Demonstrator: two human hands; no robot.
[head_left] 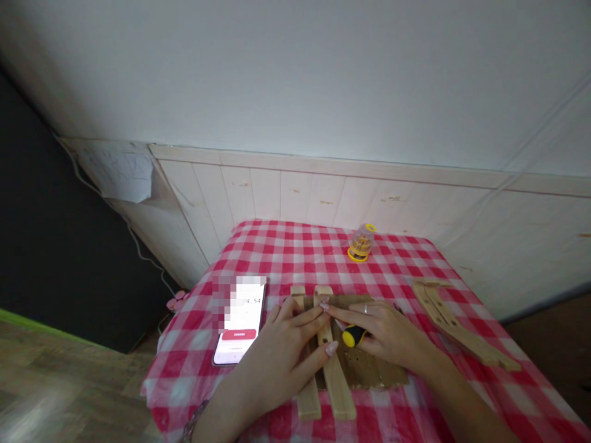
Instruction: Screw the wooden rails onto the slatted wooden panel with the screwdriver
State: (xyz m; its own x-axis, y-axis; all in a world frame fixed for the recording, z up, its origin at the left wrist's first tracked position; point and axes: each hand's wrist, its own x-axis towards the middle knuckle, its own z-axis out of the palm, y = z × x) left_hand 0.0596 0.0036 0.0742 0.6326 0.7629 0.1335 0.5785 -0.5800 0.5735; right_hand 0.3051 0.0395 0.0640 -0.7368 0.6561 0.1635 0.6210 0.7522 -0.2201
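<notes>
My left hand [295, 335] lies across two pale wooden pieces, its thumb and fingers bracing the right-hand wooden slat [339, 394]. That slat has a curved far end and a dark hole. Beside it, partly under my palm, lies the left wooden slat [308, 403]. My right hand [378, 329], a ring on one finger, has a screwdriver [353, 336] with a yellow-and-black handle tucked under its curled fingers. The index fingertips of both hands meet on the right slat near its far end; anything small between them is hidden. A worn brown board [376, 371] lies beneath the slats.
A lit phone [242, 320] lies left of my hands. At the back stands a clear, yellow-rimmed bit container [361, 244]. More shaped wooden pieces [462, 329] lie on the right. A red-and-white checked cloth [295, 246] covers the table, whose far edge meets the panelled wall [295, 194].
</notes>
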